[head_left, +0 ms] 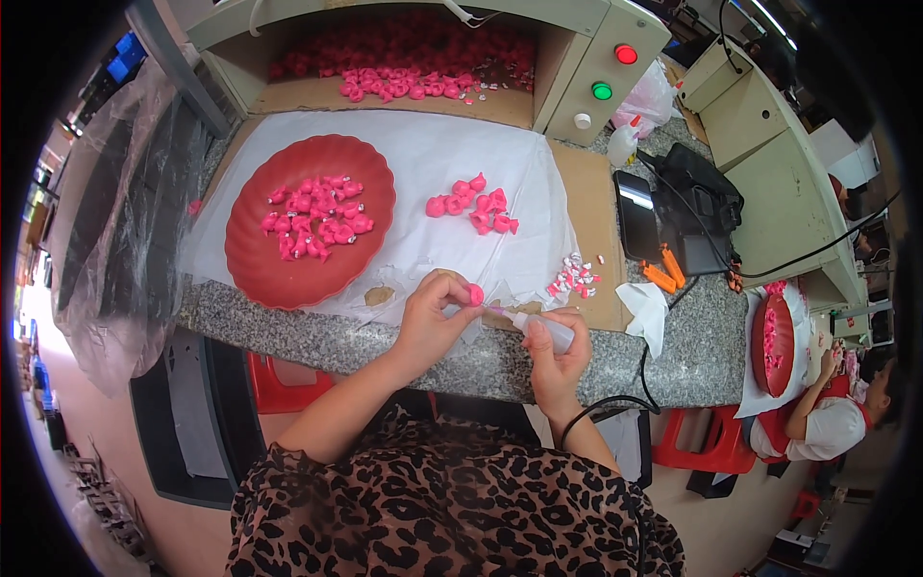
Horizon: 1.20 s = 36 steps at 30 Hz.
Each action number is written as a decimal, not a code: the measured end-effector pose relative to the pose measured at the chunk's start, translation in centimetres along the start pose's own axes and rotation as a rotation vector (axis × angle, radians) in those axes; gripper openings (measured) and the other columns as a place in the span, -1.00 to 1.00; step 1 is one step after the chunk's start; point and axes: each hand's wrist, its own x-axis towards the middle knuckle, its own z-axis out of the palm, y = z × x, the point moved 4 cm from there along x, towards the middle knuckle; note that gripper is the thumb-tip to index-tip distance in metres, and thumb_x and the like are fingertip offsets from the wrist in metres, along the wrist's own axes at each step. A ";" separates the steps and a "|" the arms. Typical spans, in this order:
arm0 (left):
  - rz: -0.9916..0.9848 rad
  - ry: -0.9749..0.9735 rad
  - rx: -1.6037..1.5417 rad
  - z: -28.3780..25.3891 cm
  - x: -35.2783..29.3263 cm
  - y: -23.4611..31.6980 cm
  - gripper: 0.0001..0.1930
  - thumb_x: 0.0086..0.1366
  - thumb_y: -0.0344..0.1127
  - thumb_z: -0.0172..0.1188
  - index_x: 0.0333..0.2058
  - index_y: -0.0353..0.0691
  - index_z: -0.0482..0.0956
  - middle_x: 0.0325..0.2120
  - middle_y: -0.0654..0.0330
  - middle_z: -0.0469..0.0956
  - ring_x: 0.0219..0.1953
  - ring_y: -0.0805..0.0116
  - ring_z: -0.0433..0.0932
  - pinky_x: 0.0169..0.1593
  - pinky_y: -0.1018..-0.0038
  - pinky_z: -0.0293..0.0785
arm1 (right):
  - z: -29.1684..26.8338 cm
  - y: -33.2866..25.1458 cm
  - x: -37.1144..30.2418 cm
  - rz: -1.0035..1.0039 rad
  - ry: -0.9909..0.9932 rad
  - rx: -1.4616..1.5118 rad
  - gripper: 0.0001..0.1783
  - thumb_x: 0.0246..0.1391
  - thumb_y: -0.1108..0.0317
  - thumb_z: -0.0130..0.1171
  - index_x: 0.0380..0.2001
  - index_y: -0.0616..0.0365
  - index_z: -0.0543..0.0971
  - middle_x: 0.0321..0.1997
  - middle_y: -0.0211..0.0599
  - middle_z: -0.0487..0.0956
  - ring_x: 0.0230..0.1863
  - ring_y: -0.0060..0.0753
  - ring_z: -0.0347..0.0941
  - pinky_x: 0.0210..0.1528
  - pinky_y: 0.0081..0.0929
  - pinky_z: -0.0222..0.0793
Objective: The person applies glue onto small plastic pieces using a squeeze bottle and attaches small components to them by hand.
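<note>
One small pink piece (pixel 476 294) sat pinched in the fingertips of the left grip (pixel 431 310); the right grip (pixel 558 361) was clamped round a translucent bottle (pixel 555 333), its nozzle (pixel 498 312) just beside the piece. More pink pieces (pixel 481 221) lay beyond both grips.

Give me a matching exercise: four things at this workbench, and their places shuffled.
1. single round pink piece
2. translucent plastic bottle with slim nozzle
3. large red scalloped tray
4. round green button

A. on the thin white sheet, left of loose pink pieces
B. between round red button and white knob
C. in right hand
D. in left hand's fingertips

Pairs: 1-D, 2-C, 3-A, 4-B
</note>
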 end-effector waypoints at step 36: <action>-0.389 -0.177 -0.521 1.7 -0.1 0.6 -0.80 0.15 -0.40 0.03 -0.25 -0.34 0.33 -0.37 0.17 0.40 -0.38 0.46 0.40 -0.31 0.55 0.36 | -9.3 1.1 9.2 0.087 -0.177 -0.876 -0.80 -0.25 0.27 0.20 -0.49 0.11 0.56 -0.45 -0.22 0.50 -0.40 -0.18 0.43 -0.38 -0.41 0.31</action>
